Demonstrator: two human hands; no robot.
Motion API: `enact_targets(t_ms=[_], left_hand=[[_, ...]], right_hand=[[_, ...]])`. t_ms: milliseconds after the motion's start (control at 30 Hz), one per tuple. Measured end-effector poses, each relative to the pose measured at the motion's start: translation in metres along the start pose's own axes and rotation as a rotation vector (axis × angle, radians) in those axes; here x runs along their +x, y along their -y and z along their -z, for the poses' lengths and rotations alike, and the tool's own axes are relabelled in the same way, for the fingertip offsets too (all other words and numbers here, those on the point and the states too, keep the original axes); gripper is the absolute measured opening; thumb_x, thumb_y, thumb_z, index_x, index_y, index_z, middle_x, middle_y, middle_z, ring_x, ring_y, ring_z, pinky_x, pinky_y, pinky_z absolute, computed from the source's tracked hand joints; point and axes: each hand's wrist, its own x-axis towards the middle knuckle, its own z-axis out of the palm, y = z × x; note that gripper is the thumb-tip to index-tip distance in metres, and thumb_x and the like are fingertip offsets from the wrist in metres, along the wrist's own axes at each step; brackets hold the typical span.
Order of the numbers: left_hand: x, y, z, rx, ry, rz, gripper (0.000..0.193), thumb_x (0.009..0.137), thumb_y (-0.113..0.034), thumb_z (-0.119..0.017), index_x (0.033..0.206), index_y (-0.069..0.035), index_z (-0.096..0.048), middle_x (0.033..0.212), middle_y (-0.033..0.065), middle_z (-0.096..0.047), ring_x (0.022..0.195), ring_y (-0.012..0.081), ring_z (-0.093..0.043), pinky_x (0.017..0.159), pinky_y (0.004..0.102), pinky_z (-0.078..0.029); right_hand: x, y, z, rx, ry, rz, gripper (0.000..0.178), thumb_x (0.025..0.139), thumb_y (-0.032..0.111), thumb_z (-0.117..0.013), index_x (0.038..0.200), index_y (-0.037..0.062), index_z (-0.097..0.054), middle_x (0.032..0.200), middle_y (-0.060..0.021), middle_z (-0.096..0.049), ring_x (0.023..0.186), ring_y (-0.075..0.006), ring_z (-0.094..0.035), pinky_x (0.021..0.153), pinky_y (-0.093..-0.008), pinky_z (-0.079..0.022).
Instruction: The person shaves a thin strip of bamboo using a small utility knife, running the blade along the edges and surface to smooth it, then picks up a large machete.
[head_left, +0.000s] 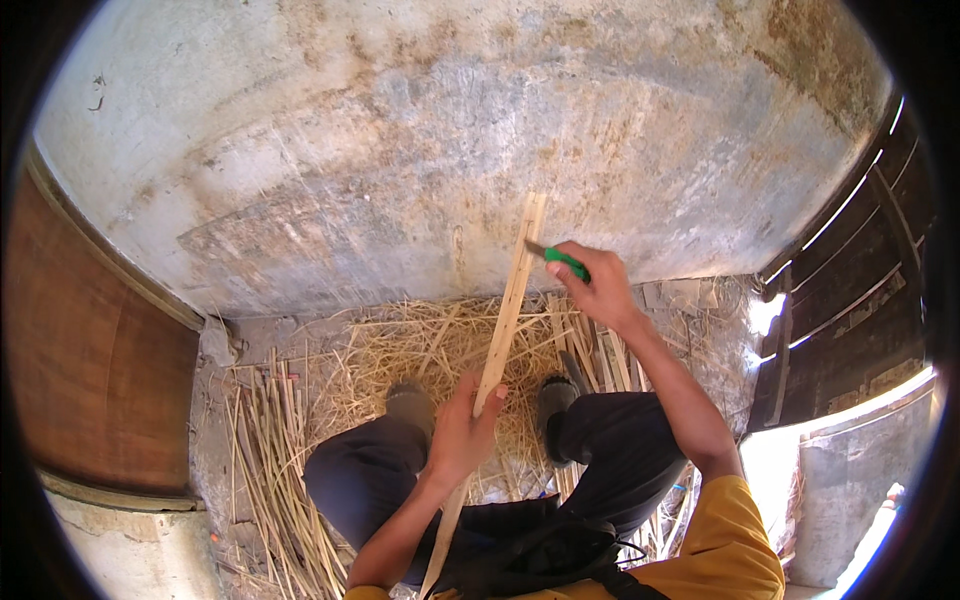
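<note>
A long, pale, flat strip of wood or bamboo [509,301] slants up from my lap, its far end in front of the wall. My left hand [466,425] is closed round its lower part, thumb on the near face. In my right hand [598,285] is a knife [567,263] with a green handle, the fingers wrapped round it. The short dark blade points left and meets the strip's right edge near its upper end. Whether the blade is cutting in cannot be made out.
Thin shavings [400,345] cover the ground round my shoes. A bundle of narrow strips [275,470] lies at the left, and more strips [610,350] lie behind my right knee. A stained wall [400,170] rises ahead, with a brown wooden panel [110,350] at the left.
</note>
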Motion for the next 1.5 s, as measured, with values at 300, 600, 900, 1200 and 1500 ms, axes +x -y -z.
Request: enact_targets(t_ms=[300, 600, 900, 1200, 1500], left_hand=[[-0.011, -0.011, -0.004, 0.137, 0.021, -0.129, 0.025, 0.107, -0.027, -0.063, 0.112, -0.003, -0.058, 0.072, 0.0130, -0.061, 0.064, 0.0236, -0.060, 0.060, 0.0371, -0.046], [-0.001, -0.001, 0.015, -0.284, -0.016, -0.012, 0.015, 0.107, -0.018, -0.065, 0.113, -0.006, -0.059, 0.082, -0.0029, -0.054, 0.077, 0.0055, -0.050, 0.066, 0.0269, -0.042], [0.007, 0.013, 0.008, -0.267, -0.016, -0.168, 0.023, 0.101, -0.018, -0.073, 0.103, -0.007, -0.053, 0.082, -0.0033, -0.048, 0.075, 0.0062, -0.046, 0.065, 0.0264, -0.040], [0.006, 0.008, 0.006, 0.019, -0.147, -0.195, 0.021, 0.106, -0.015, -0.064, 0.108, 0.000, -0.050, 0.070, 0.0119, -0.057, 0.057, 0.0247, -0.060, 0.052, 0.0408, -0.042], [0.006, 0.013, 0.004, 0.134, -0.220, -0.188, 0.023, 0.107, -0.015, -0.061, 0.103, 0.000, -0.045, 0.065, 0.0253, -0.057, 0.062, 0.0501, -0.062, 0.051, 0.0531, -0.040]], right_hand=[[0.016, -0.103, 0.038, 0.006, -0.347, -0.401, 0.042, 0.107, 0.044, -0.058, 0.109, 0.0059, -0.075, 0.077, -0.0142, -0.067, 0.072, -0.0192, -0.063, 0.068, -0.0379, -0.049], [-0.020, 0.008, -0.009, 0.267, 0.223, -0.052, 0.033, 0.106, 0.038, -0.062, 0.115, 0.0062, -0.068, 0.088, -0.0115, -0.070, 0.075, -0.0223, -0.066, 0.069, -0.0353, -0.050], [-0.055, 0.071, -0.028, 0.080, 0.342, 0.347, 0.033, 0.099, 0.033, -0.073, 0.122, 0.0097, -0.069, 0.098, -0.0138, -0.076, 0.079, -0.0365, -0.074, 0.067, -0.0435, -0.057], [-0.061, 0.073, -0.038, 0.005, 0.264, 0.328, 0.032, 0.097, 0.035, -0.074, 0.115, 0.0092, -0.073, 0.094, -0.0117, -0.076, 0.071, -0.0336, -0.073, 0.059, -0.0429, -0.056], [-0.061, 0.071, -0.043, -0.081, 0.175, 0.362, 0.030, 0.094, 0.033, -0.077, 0.114, 0.0110, -0.074, 0.090, -0.0102, -0.076, 0.067, -0.0304, -0.073, 0.057, -0.0395, -0.056]])
